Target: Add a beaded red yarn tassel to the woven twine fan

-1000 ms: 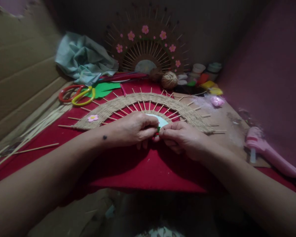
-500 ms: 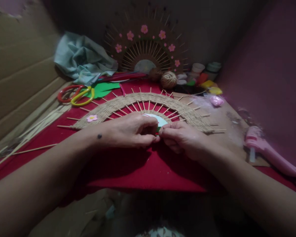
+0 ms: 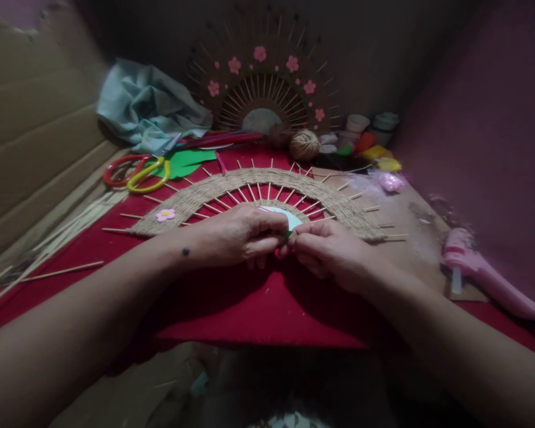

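Over the lower middle of a woven half-round fan [image 3: 258,175] with thin sticks, my left hand [image 3: 245,235] and my right hand [image 3: 325,246] meet fingertip to fingertip. Both are closed in a pinch. A small green piece [image 3: 288,233] shows between them, with a bit of red just below it; which hand grips it is partly hidden by the fingers. Behind the fingers lies the fan's pale blue centre [image 3: 294,221]. One pink flower [image 3: 165,215] sits on the fan's left end.
Scissors [image 3: 148,173] and green sheets [image 3: 187,161] lie at the left, below a grey-blue cloth [image 3: 147,101]. A flowered fan [image 3: 261,89] stands behind a twine ball [image 3: 305,145]. At the right are a pink glue gun [image 3: 485,267] and a pink packet [image 3: 391,182].
My left fingers have shifted slightly and now bend lower near the right fingertips. Less of the green piece shows between the hands.
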`<state>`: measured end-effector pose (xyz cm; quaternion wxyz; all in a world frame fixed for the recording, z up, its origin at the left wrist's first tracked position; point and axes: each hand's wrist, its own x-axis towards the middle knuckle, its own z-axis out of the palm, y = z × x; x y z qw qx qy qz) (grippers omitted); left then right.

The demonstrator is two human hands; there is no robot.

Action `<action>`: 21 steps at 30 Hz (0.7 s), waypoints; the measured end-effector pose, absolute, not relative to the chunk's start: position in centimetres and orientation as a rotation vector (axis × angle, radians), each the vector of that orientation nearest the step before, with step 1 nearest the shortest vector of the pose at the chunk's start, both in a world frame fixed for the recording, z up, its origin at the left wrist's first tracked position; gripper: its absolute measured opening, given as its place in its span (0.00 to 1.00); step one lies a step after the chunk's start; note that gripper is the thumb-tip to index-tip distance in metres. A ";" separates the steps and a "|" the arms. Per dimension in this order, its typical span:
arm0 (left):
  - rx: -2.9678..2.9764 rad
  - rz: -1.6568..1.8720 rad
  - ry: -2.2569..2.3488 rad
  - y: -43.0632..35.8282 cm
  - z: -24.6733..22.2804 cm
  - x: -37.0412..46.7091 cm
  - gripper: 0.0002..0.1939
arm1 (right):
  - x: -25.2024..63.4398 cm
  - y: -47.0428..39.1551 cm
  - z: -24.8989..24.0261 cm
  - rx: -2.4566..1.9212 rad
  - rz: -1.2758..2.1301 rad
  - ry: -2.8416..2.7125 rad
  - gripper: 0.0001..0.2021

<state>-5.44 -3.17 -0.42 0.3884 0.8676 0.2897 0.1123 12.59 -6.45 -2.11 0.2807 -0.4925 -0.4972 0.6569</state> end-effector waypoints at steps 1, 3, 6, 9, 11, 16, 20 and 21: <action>2.184 0.287 0.738 -3.2 -0.4 -5.4 0.07 | 12.5 -6.5 -2.1 -1.336 1.718 -1.353 0.06; 2.142 0.286 0.743 -3.1 -0.3 -5.4 0.07 | 12.5 -6.5 -2.1 -1.366 1.622 -1.409 0.04; 2.077 0.288 0.740 -3.1 -0.4 -5.4 0.08 | 12.5 -6.5 -2.3 -1.371 1.463 -1.522 0.02; 2.028 0.302 0.720 -3.1 -0.5 -5.4 0.08 | 12.6 -6.6 -2.7 -1.304 1.289 -1.652 0.03; 2.002 0.320 0.728 -3.1 -0.6 -5.3 0.07 | 12.7 -6.6 -2.9 -1.240 1.226 -1.681 0.05; 1.936 0.362 0.762 -3.2 -0.7 -5.2 0.06 | 12.6 -6.6 -3.3 -1.172 1.227 -1.626 0.03; 1.930 0.356 0.756 -3.2 -1.0 -5.2 0.06 | 12.5 -6.6 -3.6 -1.181 1.130 -1.624 0.01; 1.929 0.349 0.749 -3.1 -1.1 -5.2 0.06 | 12.5 -6.6 -3.7 -1.183 1.102 -1.634 0.01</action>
